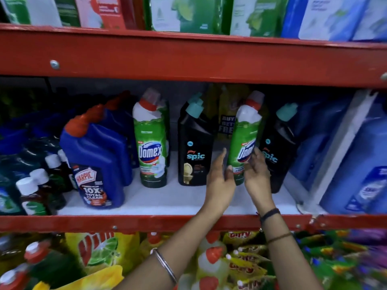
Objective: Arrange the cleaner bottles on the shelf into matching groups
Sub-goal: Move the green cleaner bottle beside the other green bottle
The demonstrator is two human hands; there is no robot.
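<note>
A green Domex bottle (245, 132) with a red-and-white neck stands tilted on the white shelf board (167, 198), between two black Spic bottles (193, 147) (279, 143). My left hand (219, 183) presses its thumb on the bottle's lower left side, fingers stretched up beside it. My right hand (256, 174) holds the bottle's front and right side over the label. A second green Domex bottle (150, 143) stands further left, next to a row of blue Harpic bottles (96, 164).
Small white-capped bottles (37, 189) crowd the left end. Large blue jugs (356, 164) fill the right end. A yellow pouch (227, 116) stands behind the held bottle. Red shelf rails (146, 223) run above and below, with packed shelves beyond them.
</note>
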